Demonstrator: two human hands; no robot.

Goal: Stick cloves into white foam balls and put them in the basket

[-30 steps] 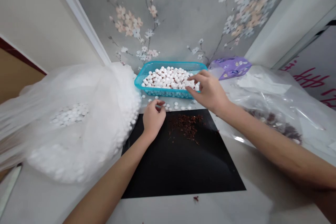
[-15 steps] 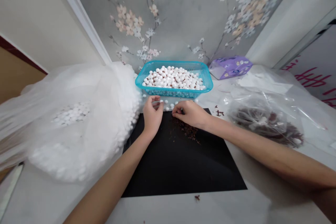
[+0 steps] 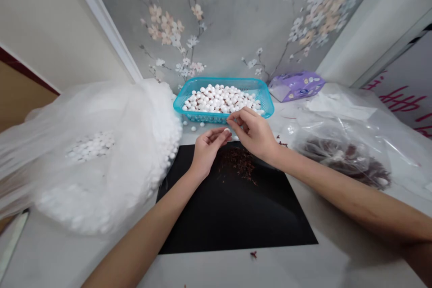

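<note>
Between its thumb and fingers my left hand (image 3: 207,149) pinches a small white ball (image 3: 227,130), above the far edge of a black mat (image 3: 232,216). Just to the right and slightly higher, my right hand (image 3: 254,135) has thumb and forefinger pressed together close to the ball. What the right fingers hold, if anything, is too small to make out. Below the hands a pile of small dark reddish-brown pieces (image 3: 239,162) lies on the mat. Behind them stands a blue plastic basket (image 3: 184,99) holding many white balls (image 3: 219,96) with brown bits among them.
A large translucent bag of white balls (image 3: 111,166) fills the left side. On the right lies a clear bag of brown pieces (image 3: 347,157). A purple soft pack (image 3: 297,86) rests against the wall behind. One loose brown piece (image 3: 254,254) sits near the front.
My left hand has moved right and now pinches a white ball. My right hand has lifted from the brown pile, up and to the right, bringing its fingertips near the ball.
</note>
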